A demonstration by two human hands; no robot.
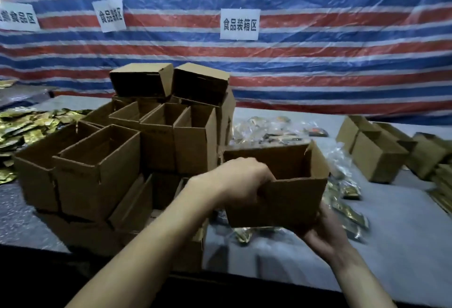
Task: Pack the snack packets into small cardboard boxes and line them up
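I hold a small open cardboard box [291, 197] above the table, its inside looking empty. My left hand [244, 180] grips its near-left rim, fingers curled over the edge into the box. My right hand [322, 232] cups the box from below at its right bottom corner. Snack packets [264, 134] in clear and gold wrappers lie scattered on the table behind and under the box. More gold packets [347, 212] lie just right of it.
A tall pile of empty open boxes [151, 141] fills the table's left centre. Several boxes [376, 156] stand in a line at the right. A heap of gold packets [27, 126] lies far left. A striped tarp with paper signs [239, 24] hangs behind the grey table [391, 246].
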